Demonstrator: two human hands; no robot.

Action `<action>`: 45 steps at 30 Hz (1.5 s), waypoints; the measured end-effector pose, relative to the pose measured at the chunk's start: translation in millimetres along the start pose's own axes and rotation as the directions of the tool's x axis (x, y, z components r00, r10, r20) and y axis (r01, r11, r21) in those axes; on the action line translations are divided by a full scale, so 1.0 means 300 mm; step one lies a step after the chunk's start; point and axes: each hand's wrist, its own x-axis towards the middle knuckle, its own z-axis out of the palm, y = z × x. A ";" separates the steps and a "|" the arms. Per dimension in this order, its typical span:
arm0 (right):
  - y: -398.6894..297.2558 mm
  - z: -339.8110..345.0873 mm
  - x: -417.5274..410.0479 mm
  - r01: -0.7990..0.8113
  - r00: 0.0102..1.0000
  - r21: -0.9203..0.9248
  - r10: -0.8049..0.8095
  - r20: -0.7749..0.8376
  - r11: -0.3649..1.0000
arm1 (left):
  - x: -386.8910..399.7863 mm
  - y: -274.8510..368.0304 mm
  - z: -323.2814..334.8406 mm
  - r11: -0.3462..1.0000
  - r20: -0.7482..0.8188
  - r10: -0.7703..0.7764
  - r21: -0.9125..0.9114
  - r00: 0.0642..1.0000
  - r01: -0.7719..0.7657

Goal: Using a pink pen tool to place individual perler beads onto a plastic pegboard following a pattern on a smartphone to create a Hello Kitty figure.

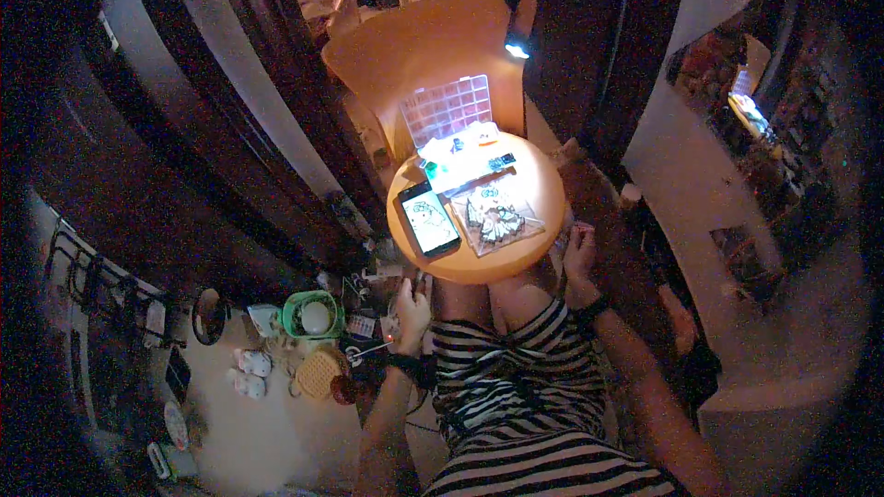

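My left hand hangs low beside my thigh, left of a round wooden seat. It is dim there, and whether its fingers hold anything is unclear. On the other side my right hand is by the seat's right edge, fingers curled, their contents too dark to make out. A smartphone lies on the seat, its lit screen showing a line drawing. Right of it is a clear square plate carrying a black-and-white figure. Behind them stands a compartmented plastic box with its clear lid raised; glare hides most contents.
A wooden chair back rises behind the box, with a bright lamp at its right edge. At my lower left are a green basket, a round woven item, scissors and white slippers. A mirror is at right.
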 end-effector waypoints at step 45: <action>-0.317 0.022 0.117 0.008 0.941 0.364 -0.130 0.312 0.931 | 0.029 0.385 0.061 0.753 0.002 0.608 0.316 0.794 -0.577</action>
